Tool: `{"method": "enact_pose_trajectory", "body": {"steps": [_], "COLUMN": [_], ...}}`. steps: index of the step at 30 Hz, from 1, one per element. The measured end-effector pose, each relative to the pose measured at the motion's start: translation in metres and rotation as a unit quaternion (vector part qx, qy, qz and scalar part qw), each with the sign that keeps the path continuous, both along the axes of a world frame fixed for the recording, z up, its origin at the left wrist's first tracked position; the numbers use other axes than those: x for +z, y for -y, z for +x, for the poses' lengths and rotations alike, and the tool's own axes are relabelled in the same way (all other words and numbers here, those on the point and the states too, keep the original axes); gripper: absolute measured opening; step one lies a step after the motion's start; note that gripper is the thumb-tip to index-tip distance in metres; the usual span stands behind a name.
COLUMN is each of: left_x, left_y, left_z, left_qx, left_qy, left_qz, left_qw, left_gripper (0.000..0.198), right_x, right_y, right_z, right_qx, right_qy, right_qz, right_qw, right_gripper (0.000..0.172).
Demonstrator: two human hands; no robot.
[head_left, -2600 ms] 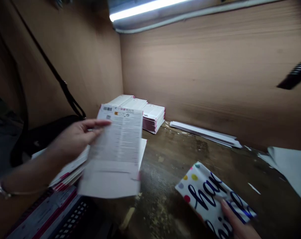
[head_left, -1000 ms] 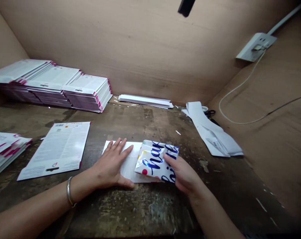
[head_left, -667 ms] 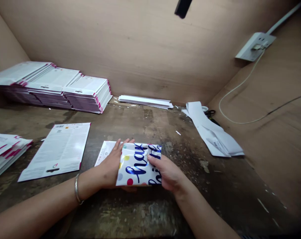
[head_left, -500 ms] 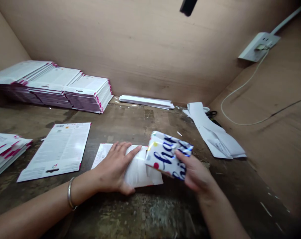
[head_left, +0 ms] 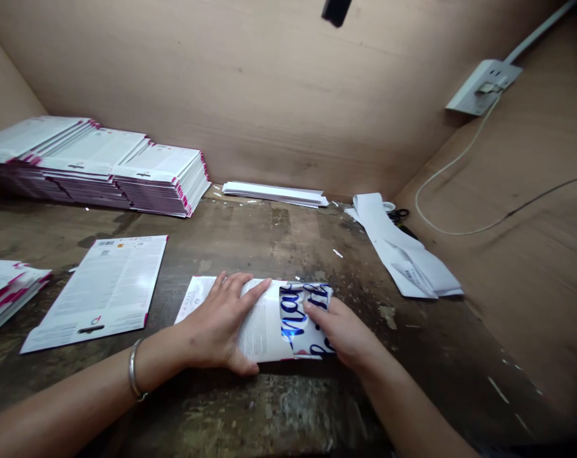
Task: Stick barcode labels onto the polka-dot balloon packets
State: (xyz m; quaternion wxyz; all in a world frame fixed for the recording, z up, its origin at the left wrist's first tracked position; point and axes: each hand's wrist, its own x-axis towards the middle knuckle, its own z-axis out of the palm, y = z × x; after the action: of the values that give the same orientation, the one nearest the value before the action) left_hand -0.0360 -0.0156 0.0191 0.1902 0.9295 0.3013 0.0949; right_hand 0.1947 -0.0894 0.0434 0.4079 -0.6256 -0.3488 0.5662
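A: Bracing sleeve (head_left: 268, 321) under spread left hand (head_left: 216, 324); pinching shiny packet (head_left: 299, 327) in right hand (head_left: 344, 329), partly inside sleeve, at 6 o'clock.
B: Could snag — if pushed askew — and crease sleeve.

This looks like a packing corner in a small workshop: a stained, worn bench (head_left: 250, 251) boxed in by plain board walls (head_left: 269, 95), stacks (head_left: 149, 168) of matching printed sleeves along the back, white strips (head_left: 275, 193), paper scraps (head_left: 337, 253), scissors (head_left: 401, 214), and a wall socket (head_left: 481, 86) with a plugged-in cable (head_left: 434, 170).
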Motion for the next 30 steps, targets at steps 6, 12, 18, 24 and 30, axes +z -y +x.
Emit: {"method": "enact_pose_trajectory", "body": {"steps": [6, 12, 18, 24, 30], "left_x": [-0.004, 0.003, 0.007, 0.006, 0.011], "left_y": [-0.003, -0.002, -0.005, -0.009, -0.007], "left_z": [-0.008, -0.002, -0.011, -0.015, -0.009], "left_qx": [0.007, -0.038, -0.111, -0.129, -0.106], "left_qy": [-0.013, -0.025, -0.062, -0.067, -0.04], "left_qz": [0.004, 0.002, -0.021, -0.018, 0.0], "left_qw": [1.0, 0.999, 0.992, 0.989, 0.994], "left_gripper": [0.127, 0.13, 0.126, 0.127, 0.13], "right_x": [-0.002, -0.005, 0.01, 0.005, 0.011], "right_y": [-0.003, -0.003, -0.003, 0.002, 0.017], "right_z": [0.009, -0.021, -0.008, -0.008, -0.023], "right_qx": [0.03, 0.117, 0.165, 0.112, 0.13], "right_qy": [0.096, 0.165, 0.37, 0.483, 0.391], "right_qz": [0.033, 0.017, 0.159, 0.219, 0.159], "right_qw": [0.994, 0.979, 0.9, 0.841, 0.897], "right_gripper": [0.034, 0.017, 0.014, 0.014, 0.015]}}
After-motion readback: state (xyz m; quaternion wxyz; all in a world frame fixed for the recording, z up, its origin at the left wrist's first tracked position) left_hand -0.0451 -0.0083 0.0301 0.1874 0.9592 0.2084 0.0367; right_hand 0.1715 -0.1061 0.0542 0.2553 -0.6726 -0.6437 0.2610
